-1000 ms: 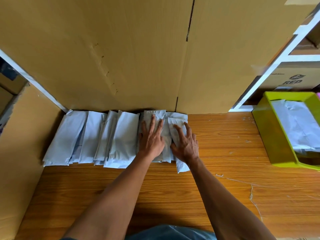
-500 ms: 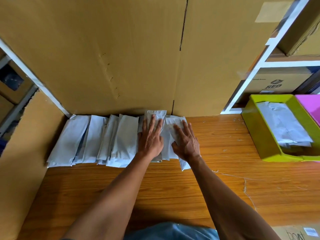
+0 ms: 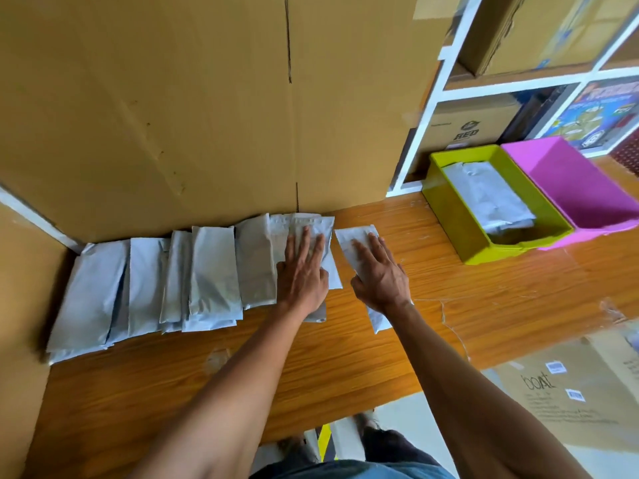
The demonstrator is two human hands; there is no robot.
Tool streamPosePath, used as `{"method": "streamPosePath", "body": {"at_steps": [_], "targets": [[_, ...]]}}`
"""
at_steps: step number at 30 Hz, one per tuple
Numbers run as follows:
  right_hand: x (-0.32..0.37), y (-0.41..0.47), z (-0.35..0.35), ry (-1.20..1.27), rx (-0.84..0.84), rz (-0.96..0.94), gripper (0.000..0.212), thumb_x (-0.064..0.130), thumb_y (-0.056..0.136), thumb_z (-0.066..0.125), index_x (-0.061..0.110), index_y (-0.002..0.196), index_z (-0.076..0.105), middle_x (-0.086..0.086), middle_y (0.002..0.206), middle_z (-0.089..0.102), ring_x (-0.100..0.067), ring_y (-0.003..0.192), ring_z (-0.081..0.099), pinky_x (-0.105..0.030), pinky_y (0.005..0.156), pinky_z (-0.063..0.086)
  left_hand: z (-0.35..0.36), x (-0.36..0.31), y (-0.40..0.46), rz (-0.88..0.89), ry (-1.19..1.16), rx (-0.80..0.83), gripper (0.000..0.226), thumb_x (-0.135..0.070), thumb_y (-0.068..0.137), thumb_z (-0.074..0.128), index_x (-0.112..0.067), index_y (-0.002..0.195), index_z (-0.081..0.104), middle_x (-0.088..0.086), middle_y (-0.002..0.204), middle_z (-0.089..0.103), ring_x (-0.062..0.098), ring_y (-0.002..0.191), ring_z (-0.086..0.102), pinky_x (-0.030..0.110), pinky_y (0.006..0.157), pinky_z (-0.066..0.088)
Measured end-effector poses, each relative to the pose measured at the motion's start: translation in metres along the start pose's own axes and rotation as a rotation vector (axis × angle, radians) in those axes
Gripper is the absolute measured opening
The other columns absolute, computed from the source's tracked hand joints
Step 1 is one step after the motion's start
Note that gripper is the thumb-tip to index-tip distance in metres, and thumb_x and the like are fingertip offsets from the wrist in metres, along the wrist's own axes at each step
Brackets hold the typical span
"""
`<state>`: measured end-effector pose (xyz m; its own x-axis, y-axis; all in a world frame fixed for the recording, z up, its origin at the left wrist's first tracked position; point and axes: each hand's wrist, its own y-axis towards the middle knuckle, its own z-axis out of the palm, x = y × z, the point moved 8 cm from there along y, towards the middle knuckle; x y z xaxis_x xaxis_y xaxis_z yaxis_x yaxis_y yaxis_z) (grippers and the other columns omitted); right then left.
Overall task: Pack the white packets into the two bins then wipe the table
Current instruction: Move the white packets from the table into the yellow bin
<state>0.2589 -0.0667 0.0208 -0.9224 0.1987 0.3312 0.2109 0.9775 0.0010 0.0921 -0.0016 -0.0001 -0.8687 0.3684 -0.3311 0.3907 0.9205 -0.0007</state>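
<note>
Row of white packets [image 3: 148, 285] overlapping on wooden bench [image 3: 345, 357], against cardboard wall [image 3: 207, 98]. Left hand [image 3: 301, 276] flat on row's right end, grip wide, fingers straight. Right hand [image 3: 378, 274] flat on separated packet [image 3: 352, 240] just beside row, grip wide. Far right: green bin [image 3: 453, 216] holding packets, touching pink bin [image 3: 567, 188].

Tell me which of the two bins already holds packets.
The green bin, nearer the hands, holds white packets; the pink bin beside it shows none.
</note>
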Motion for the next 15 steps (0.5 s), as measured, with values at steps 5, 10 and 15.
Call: {"method": "streamPosePath", "body": {"at_steps": [5,10,15], "targets": [[-0.034,-0.018,-0.029,0.026,-0.059,0.047,0.088,0.038,0.087,0.060,0.038,0.165,0.019,0.002,0.177,0.007,-0.021,0.163,0.006,-0.062,0.117,0.039,-0.004,-0.047,-0.002,0.067,-0.041,-0.035,0.077,-0.034,0.105,0.043,-0.038,0.169,0.000,-0.009,0.175,-0.019,0.021,0.162,-0.019,0.064,0.120,0.034],[-0.066,-0.025,-0.064,0.058,-0.127,0.048,0.089,0.047,0.081,0.049,0.036,0.165,0.021,0.002,0.177,0.008,-0.021,0.163,0.006,-0.061,0.115,0.039,-0.009,-0.102,0.000,0.111,-0.065,-0.116,0.080,-0.030,0.102,0.047,-0.038,0.169,0.004,-0.009,0.177,-0.013,0.020,0.162,-0.015,0.064,0.116,0.039],[-0.124,-0.037,-0.104,0.049,-0.197,0.018,0.089,0.054,0.080,0.045,0.035,0.165,0.024,0.001,0.176,0.012,-0.024,0.163,0.009,-0.061,0.112,0.044,-0.007,-0.172,0.005,0.101,-0.087,-0.174,0.078,-0.031,0.102,0.046,-0.035,0.170,0.007,-0.006,0.178,-0.010,0.027,0.163,-0.007,0.059,0.125,0.028]]}}
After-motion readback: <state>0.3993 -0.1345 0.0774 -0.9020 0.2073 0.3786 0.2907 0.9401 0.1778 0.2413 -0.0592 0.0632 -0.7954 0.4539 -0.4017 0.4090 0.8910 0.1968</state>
